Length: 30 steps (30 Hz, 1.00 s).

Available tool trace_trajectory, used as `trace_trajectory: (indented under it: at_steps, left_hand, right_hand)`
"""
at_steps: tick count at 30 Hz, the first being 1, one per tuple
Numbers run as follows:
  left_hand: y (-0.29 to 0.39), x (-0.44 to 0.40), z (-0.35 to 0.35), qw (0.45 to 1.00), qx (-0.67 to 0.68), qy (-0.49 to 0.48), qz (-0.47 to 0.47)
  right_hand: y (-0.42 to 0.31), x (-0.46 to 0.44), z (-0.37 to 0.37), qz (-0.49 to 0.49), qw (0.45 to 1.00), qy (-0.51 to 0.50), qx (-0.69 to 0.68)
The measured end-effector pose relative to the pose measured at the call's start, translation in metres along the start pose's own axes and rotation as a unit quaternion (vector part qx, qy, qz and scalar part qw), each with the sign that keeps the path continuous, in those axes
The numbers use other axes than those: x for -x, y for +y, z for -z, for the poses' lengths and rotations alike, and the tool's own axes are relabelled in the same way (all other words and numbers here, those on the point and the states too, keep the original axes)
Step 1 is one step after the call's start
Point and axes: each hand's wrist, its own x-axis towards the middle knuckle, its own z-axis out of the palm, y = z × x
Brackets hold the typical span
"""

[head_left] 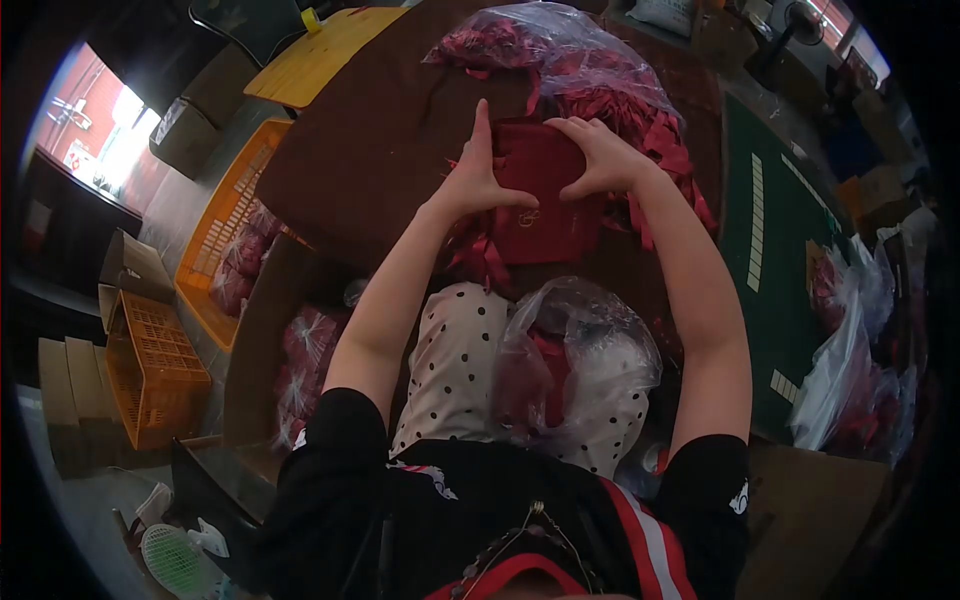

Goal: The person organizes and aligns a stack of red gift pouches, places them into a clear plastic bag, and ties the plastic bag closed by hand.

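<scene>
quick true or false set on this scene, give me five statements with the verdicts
1. The left hand and right hand are both at the dark red item with a gold mark. True.
2. The person's sleeves are white. False: the sleeves are black.
3. A clear plastic bag lies across the dotted trousers. True.
4. The larger orange crate is on the person's right. False: the larger orange crate is on the left.
5. The fingers of the right hand are curled into a tight fist. False: its thumb and fingers are apart, with a gap between them.
</scene>
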Motion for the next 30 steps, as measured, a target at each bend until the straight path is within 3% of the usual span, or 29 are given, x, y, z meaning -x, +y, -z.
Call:
trace_trajectory:
  at_steps: [2, 6, 8, 10, 11, 13, 14, 15, 17, 18, 19, 22, 24, 25, 27, 30]
  left_hand:
    - [-0.015, -0.005, -0.011, 0.97, 0.239, -0.016, 0.038]
    - [-0.031, -0.012, -0.017, 0.987, 0.154, 0.033, 0.036]
    - [-0.031, -0.018, -0.014, 0.981, 0.179, -0.03, 0.062]
    - [-0.024, -0.017, -0.013, 0.979, 0.195, -0.018, 0.059]
    - [-0.019, -0.015, -0.013, 0.976, 0.21, -0.005, 0.058]
    - [-0.018, -0.011, -0.017, 0.975, 0.216, 0.001, 0.05]
    - [-0.019, -0.011, -0.019, 0.974, 0.223, 0.009, 0.044]
    - [-0.021, -0.01, -0.021, 0.974, 0.224, 0.01, 0.041]
    - [-0.023, -0.007, -0.025, 0.977, 0.209, 0.008, 0.037]
    - [-0.018, -0.005, -0.024, 0.977, 0.211, 0.009, 0.037]
    - [-0.008, -0.002, -0.02, 0.976, 0.211, 0.022, 0.047]
    - [-0.002, 0.008, -0.013, 0.974, 0.223, 0.034, 0.028]
    - [0.003, 0.014, -0.015, 0.97, 0.241, 0.034, 0.007]
    - [0.011, 0.018, -0.012, 0.968, 0.247, 0.052, -0.003]
    - [0.012, 0.027, -0.012, 0.965, 0.253, 0.064, -0.008]
    - [-0.002, 0.023, -0.013, 0.984, 0.163, 0.064, -0.017]
  right_hand:
    - [0.004, 0.0, 0.001, 0.011, 1.0, 0.004, -0.019]
    - [0.005, 0.001, -0.005, 0.023, 0.999, 0.046, -0.017]
    - [0.008, 0.005, -0.008, 0.025, 0.997, 0.066, -0.01]
    - [0.013, 0.012, -0.018, 0.053, 0.979, 0.181, -0.075]
    - [0.017, 0.012, -0.024, 0.053, 0.979, 0.182, -0.072]
    - [0.027, 0.013, -0.045, 0.018, 0.9, 0.318, -0.298]
    - [0.034, 0.015, -0.055, -0.017, 0.859, 0.323, -0.397]
    - [0.035, 0.014, -0.064, -0.017, 0.859, 0.325, -0.395]
    - [0.033, 0.012, -0.076, -0.029, 0.64, 0.328, -0.694]
    - [0.034, 0.015, -0.073, -0.026, 0.689, 0.316, -0.651]
    - [0.028, 0.018, -0.07, -0.029, 0.689, 0.317, -0.651]
    - [0.004, 0.026, -0.06, 0.006, 0.661, 0.28, -0.696]
    - [-0.015, 0.03, -0.064, 0.083, 0.634, 0.299, -0.708]
    - [-0.013, 0.03, -0.073, 0.077, 0.633, 0.299, -0.71]
    - [-0.003, 0.029, -0.102, 0.036, 0.564, 0.261, -0.782]
    - [0.023, 0.011, -0.111, 0.041, 0.588, 0.257, -0.766]
